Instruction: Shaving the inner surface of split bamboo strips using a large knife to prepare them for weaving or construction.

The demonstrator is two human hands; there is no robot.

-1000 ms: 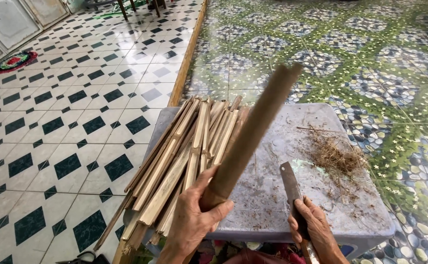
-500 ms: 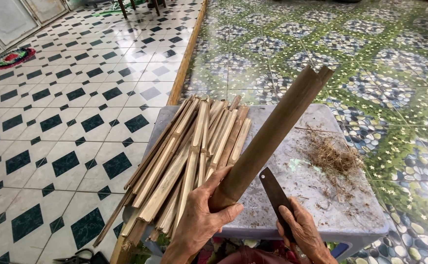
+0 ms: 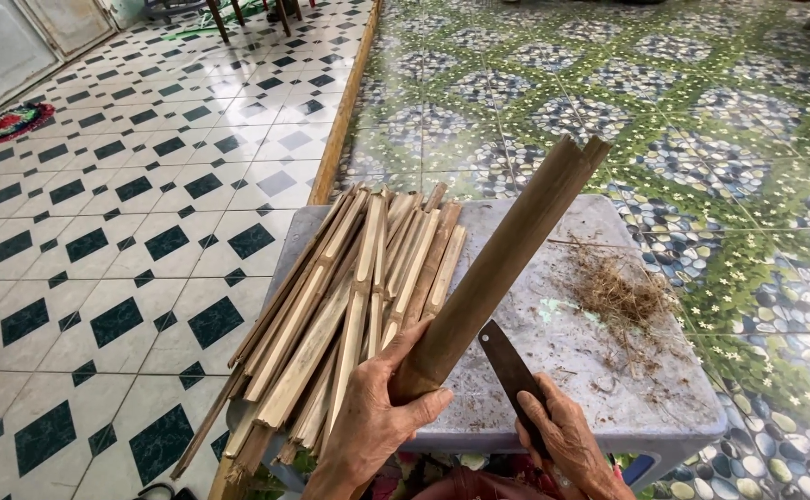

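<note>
My left hand grips the near end of a long brown bamboo tube. The tube slants up and to the right over a grey plastic stool top. Its far end is split open. My right hand holds a dark knife, whose blade points up and left, close to the tube just above my left thumb. A pile of pale split bamboo strips lies on the left half of the stool, beside my left hand.
A tangle of dry brown fibre shavings lies on the right side of the stool. White tiles with dark diamonds cover the floor to the left, green patterned tiles to the right. A wooden strip divides them.
The bamboo tube has tilted further right and risen. My right hand has brought the knife leftward, from apart at the right to close beside the tube.
</note>
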